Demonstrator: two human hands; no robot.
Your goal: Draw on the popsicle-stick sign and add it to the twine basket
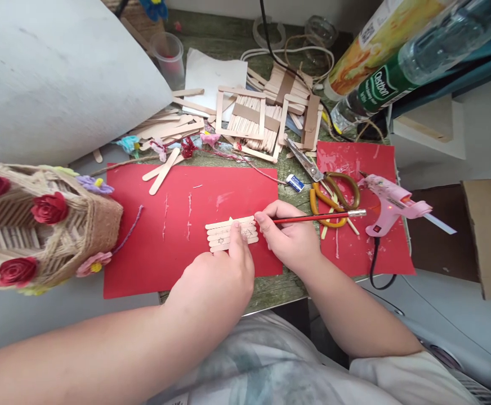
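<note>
A small panel of glued popsicle sticks (225, 233) lies on a red paper sheet (178, 225). Small star shapes are drawn on it. My left hand (222, 275) presses a finger down on the panel and holds it in place. My right hand (288, 236) grips a red pencil (319, 216). The pencil's tip is at the panel's right end and its metal end points right.
A twine basket with red roses (38, 225) stands at left. Behind the red sheet lie loose sticks and stick frames (251, 121). Scissors (325, 185) and a pink glue gun (387, 205) rest on a second red sheet (355, 157) at right. Bottles (389, 62) lie at the back right.
</note>
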